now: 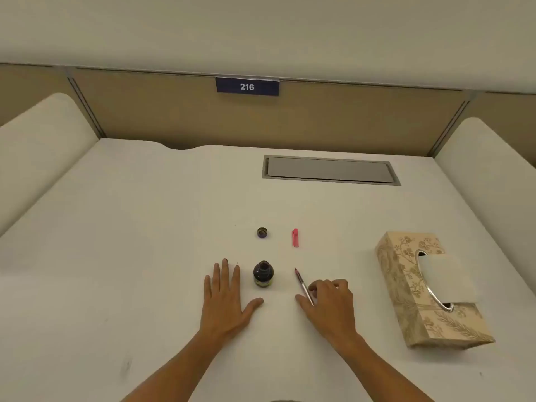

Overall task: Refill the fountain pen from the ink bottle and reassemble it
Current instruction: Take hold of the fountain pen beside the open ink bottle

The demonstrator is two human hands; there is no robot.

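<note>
Right hand [329, 303] rests on the white counter [145, 256] with its fingers curled round the lower end of the slim clear-and-pink fountain pen body [303, 285], thumb on the near-left side and fingertips bunched on the far-right side, so it is grasping the pen rather than merely lying beside it. The pen's long axis runs diagonally, from the hand up and to the left, with the dark pointed tip free just beyond the knuckles and aimed toward the far side of the counter. That tip lies close to the small round dark glass ink bottle [263, 274], which stands upright and uncapped just to the left of the right hand, between the two hands. The left hand [224, 300] lies flat and released on the counter, fingers straight and together, thumb spread toward the bottle but apart from it; it holds nothing. The left hand is nearest for steadying the bottle; the right already has the pen and would need to swing the tip leftward and down into the open mouth. Beyond the bottle sits its small round brass-coloured cap [262, 232], and beyond the right hand's pen tip lies the short pink plastic pen cap [295, 237], both well apart from either hand. Off to the right of the right hand stands a beige floral tissue box [406, 285].
</note>
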